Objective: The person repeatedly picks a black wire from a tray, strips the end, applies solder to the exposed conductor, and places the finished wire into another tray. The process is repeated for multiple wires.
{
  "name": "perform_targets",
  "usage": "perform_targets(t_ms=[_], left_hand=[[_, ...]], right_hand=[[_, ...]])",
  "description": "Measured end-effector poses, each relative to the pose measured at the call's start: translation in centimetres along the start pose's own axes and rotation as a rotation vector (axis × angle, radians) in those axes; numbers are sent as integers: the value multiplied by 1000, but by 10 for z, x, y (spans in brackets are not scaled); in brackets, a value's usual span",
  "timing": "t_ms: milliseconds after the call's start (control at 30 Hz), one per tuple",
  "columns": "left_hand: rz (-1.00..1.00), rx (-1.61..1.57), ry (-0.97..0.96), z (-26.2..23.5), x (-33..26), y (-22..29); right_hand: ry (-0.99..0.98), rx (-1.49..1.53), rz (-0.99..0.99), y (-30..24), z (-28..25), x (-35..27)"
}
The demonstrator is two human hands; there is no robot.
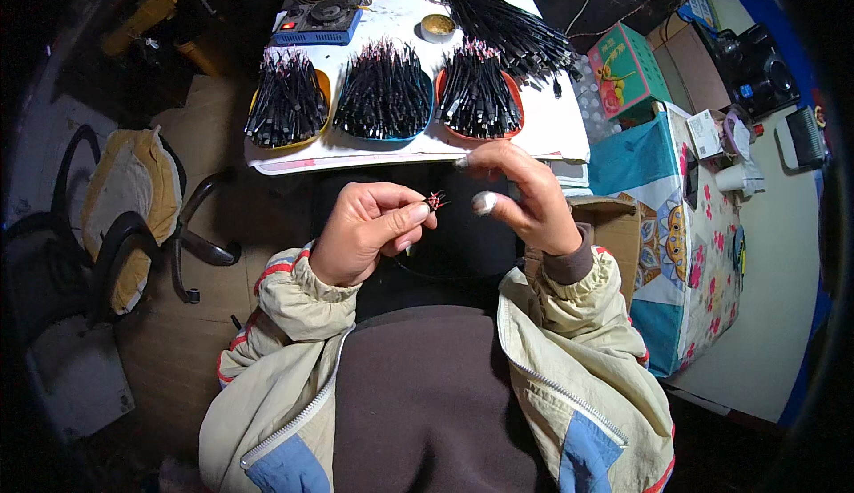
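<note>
Cable end (436, 200) with thin red wires splayed at its tip sits, in the head view, just in front of the person's body, below the near edge of the white table (560, 133). The left hand (365, 226) has it pinched tightly between thumb and forefinger, the other fingers curled underneath; how many wires fan out is too small to tell, and the rest of the cable is probably lost against the dark clothing. The right hand (535, 198) is beside it, apart from the wires, its thumb and forefinger spread well open with nothing visible between them; a white covering (485, 203) is on the thumb tip. On the table stand three trays in a row, yellow (326, 92), blue (431, 112) and orange-red (518, 106), each heaped with black cables whose reddish ends point away from the person. Behind them are a small round tin (437, 28), a larger pile of loose black cables (498, 21) and, at the left, a blue-based heater (318, 35) showing a red light. A green box (630, 75) stands to the table's right.
</note>
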State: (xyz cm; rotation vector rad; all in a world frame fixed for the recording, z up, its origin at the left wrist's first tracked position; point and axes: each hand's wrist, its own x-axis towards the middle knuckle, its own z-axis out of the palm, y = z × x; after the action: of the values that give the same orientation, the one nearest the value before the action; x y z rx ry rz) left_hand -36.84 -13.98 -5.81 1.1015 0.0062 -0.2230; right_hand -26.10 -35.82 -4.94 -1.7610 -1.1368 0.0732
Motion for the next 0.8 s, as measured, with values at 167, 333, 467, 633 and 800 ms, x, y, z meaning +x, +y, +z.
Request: perform_targets(t_ms=[167,333,467,633,800], left_hand=[[-62,-11,-52,2,1,5],[-104,-70,-92,5,0,8],[-36,37,-94,9,-3,9],[854,1136,53,19,-5,7],[944,1406,-5,19,-6,9]], right_hand=[[-41,-23,-160,-17,1,12],[-13,-97,-256,-27,3,16],[24,-176,-319,-30,7,11],[0,73,-49,-26,14,-4],[-80,1055,588,-24,24,-19]])
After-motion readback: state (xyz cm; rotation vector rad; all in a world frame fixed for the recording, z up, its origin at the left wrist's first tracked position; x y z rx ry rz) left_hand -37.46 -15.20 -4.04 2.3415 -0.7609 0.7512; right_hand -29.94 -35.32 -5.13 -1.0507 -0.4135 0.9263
